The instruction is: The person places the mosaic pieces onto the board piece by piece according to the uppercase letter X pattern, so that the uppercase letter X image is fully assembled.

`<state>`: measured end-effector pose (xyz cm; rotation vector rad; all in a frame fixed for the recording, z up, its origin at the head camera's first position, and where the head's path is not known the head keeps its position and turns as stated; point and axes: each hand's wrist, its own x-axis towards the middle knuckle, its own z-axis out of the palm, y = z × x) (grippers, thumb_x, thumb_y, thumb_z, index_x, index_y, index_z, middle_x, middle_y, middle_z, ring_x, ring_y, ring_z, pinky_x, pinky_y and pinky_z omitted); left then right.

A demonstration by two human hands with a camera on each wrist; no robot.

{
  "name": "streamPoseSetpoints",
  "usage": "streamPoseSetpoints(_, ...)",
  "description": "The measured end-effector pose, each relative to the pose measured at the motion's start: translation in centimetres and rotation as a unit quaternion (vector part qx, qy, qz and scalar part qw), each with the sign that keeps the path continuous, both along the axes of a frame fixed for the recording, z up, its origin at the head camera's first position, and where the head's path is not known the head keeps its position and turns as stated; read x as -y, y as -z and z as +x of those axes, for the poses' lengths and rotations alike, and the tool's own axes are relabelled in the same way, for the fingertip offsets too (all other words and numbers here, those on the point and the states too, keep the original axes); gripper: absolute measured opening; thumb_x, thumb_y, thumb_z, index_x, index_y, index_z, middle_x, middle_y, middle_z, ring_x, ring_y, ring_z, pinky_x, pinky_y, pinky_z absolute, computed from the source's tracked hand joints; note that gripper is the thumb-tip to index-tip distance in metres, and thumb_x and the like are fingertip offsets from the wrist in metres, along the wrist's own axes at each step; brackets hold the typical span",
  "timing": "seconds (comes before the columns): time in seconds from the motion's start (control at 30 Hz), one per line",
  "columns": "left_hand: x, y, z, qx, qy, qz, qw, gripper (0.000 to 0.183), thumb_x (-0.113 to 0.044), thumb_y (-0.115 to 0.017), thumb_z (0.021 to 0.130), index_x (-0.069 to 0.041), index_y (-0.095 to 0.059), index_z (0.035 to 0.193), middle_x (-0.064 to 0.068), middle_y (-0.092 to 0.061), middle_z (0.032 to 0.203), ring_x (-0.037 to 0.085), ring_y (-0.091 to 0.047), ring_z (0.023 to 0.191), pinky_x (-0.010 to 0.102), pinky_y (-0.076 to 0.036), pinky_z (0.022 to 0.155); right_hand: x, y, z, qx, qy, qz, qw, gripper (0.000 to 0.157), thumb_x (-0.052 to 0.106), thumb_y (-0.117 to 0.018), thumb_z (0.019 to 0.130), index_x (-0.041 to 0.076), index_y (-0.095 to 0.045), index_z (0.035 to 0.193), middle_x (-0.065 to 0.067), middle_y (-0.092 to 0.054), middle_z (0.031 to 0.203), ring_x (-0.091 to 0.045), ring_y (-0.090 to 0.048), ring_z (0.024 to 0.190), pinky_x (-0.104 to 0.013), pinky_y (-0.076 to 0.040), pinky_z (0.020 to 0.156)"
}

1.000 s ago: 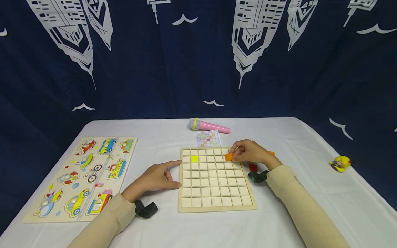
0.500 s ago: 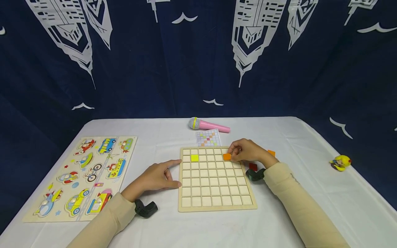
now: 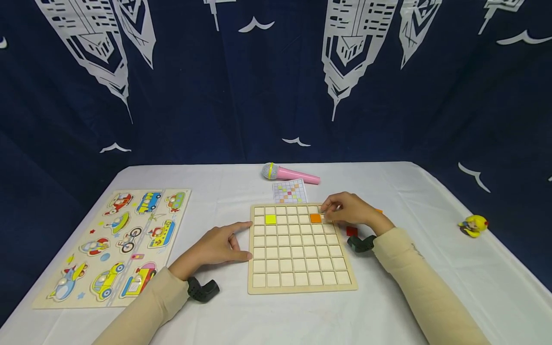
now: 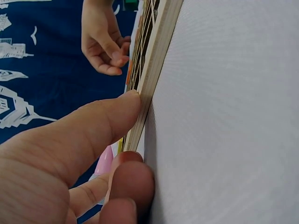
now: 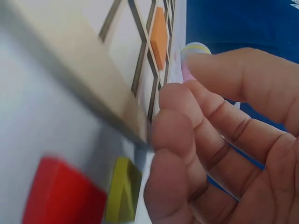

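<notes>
A square, pale wooden grid board point(image 3: 302, 289) lies on the table before the person in the head view. The left hand point(image 3: 215, 247) sets its outstretched index finger and thumb against the left edge, probably to keep it from sliding. The right hand point(image 3: 351, 211) holds nothing, its fingers bent beside a flat orange square tile point(image 3: 316, 218); a flat yellow-green square tile point(image 3: 270, 219) occupies the same row. A small paper card with a coloured grid point(image 3: 289, 192) lies past the far edge, perhaps for easy viewing, near a pink toy microphone point(image 3: 297, 176). White, softly creased cloth point(image 3: 276, 318) covers the table; a dark blue curtain point(image 3: 276, 86) printed with upside-down white towers hangs behind.

In the left wrist view, the thumb point(image 4: 112, 116) touches the board's layered side, consistent with steadying.

In the right wrist view, thumb and fingertips stand apart. A red square tile point(image 5: 65, 196) and an olive-yellow block point(image 5: 124, 191) lie just beside the board, seemingly for easy reach.
</notes>
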<state>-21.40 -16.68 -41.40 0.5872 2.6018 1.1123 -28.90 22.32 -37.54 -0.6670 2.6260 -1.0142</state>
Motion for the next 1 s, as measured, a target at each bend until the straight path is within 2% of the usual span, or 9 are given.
streamPoseSetpoints(0.13,0.0,0.0,0.0,0.002,-0.001,0.0,1.0,0.086,-0.029,-0.092,0.086,-0.005,-0.053,0.159,-0.002,-0.066,0.072,0.013,-0.06,0.059,0.029,-0.044,0.058,-1.0,-0.1,0.3,-0.008,0.019,-0.008,1.0,0.016,0.006,-0.074,0.098,-0.003,-0.075,0.111,-0.004,-0.068,0.089,-0.017,-0.057,0.071,-0.028,-0.049,0.065)
streamPoseSetpoints(0.4,0.0,0.1,0.0,0.003,-0.004,-0.002,1.0,0.086,-0.029,-0.092,0.086,-0.006,-0.053,0.159,-0.002,-0.066,0.073,0.014,-0.06,0.06,0.03,-0.044,0.058,-3.3,-0.4,0.9,0.035,0.068,-0.056,0.995,0.022,0.01,-0.068,0.104,-0.006,-0.072,0.12,-0.007,-0.064,0.096,-0.021,-0.057,0.068,-0.03,-0.05,0.063)
streamPoseSetpoints(0.7,0.0,0.1,0.0,-0.001,-0.007,-0.008,0.9999,0.086,-0.029,-0.093,0.085,-0.006,-0.054,0.159,-0.002,-0.066,0.072,0.013,-0.06,0.061,0.03,-0.044,0.058,-5.2,0.4,0.4,0.036,0.067,-0.047,0.996,0.021,0.002,-0.065,0.105,-0.007,-0.074,0.121,-0.006,-0.061,0.087,-0.019,-0.053,0.066,-0.027,-0.046,0.06)
streamPoseSetpoints(0.87,0.0,0.1,0.1,-0.003,-0.008,-0.01,0.9999,0.086,-0.03,-0.093,0.085,-0.006,-0.054,0.159,-0.003,-0.066,0.072,0.013,-0.059,0.06,0.029,-0.043,0.057,-5.3,1.1,0.2,0.008,0.032,-0.027,0.999,0.029,-0.011,-0.06,0.097,-0.006,-0.075,0.122,-0.012,-0.07,0.104,-0.023,-0.056,0.087,-0.028,-0.048,0.073)
streamPoseSetpoints(1.0,0.0,0.0,0.0,-0.002,-0.005,-0.007,1.0,0.086,-0.029,-0.093,0.085,-0.006,-0.053,0.159,-0.003,-0.066,0.072,0.013,-0.059,0.059,0.029,-0.043,0.056,-5.2,1.2,0.3,-0.011,0.013,-0.011,1.0,0.037,-0.016,-0.058,0.092,-0.005,-0.076,0.122,-0.019,-0.071,0.12,-0.029,-0.06,0.104,-0.038,-0.052,0.09)
